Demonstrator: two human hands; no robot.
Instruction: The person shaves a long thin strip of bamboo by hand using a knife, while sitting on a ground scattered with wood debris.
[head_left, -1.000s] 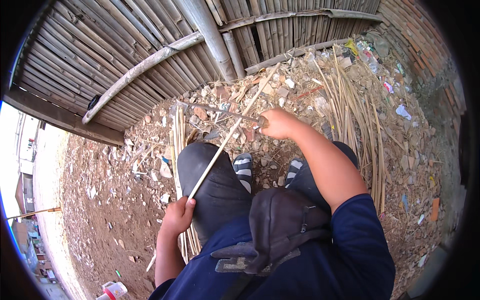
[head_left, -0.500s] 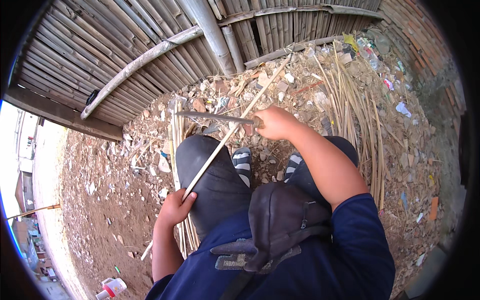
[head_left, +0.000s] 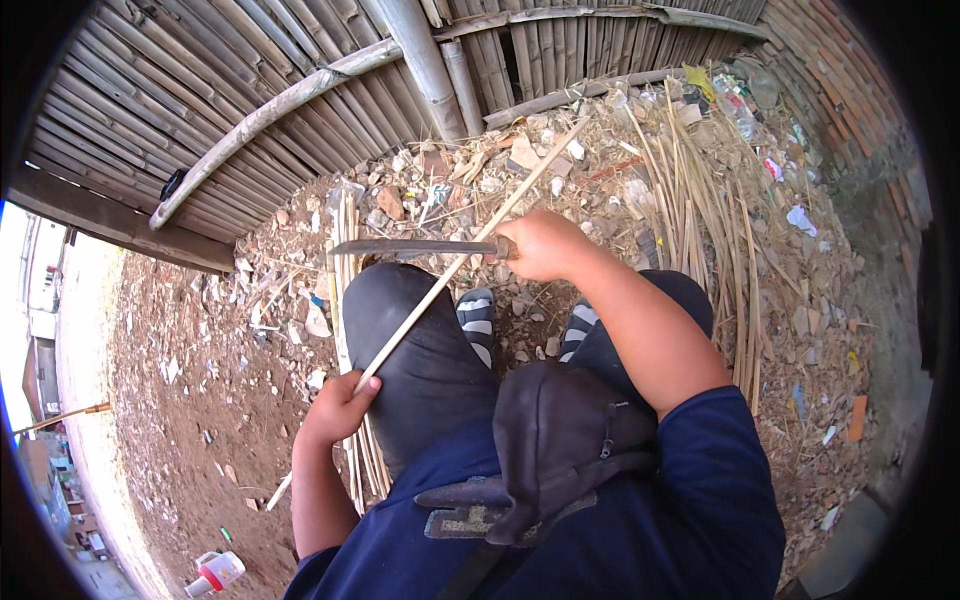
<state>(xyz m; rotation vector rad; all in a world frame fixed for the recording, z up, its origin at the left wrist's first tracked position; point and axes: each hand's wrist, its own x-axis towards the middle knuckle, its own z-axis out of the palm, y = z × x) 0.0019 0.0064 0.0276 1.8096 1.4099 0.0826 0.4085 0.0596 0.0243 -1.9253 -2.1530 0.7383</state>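
Note:
A long pale bamboo strip (head_left: 425,302) slants over my left thigh, from beside my left forearm up toward the bamboo wall. My left hand (head_left: 338,408) grips it near its lower end, thumb along the top. In my right hand (head_left: 545,245) is the wooden handle of a long knife (head_left: 420,247), its dark blade pointing left. The blade lies across the strip close to the handle. More pale strips (head_left: 345,300) lie in a bundle beside my left leg, partly hidden by the leg and arm. On the right, a larger bunch of thin strips (head_left: 690,220) rests on the ground.
A bamboo wall (head_left: 250,110) with a thick post stands ahead, and a brick wall (head_left: 840,80) at the right. Stones, litter and dry shavings cover the ground. A white and red plastic jug (head_left: 215,572) lies at lower left. A dark bag (head_left: 570,440) hangs at my front.
The knife and my right hand have shifted slightly along the strip, and the blade has levelled out. My left hand still holds the strip; the whole view has moved a little.

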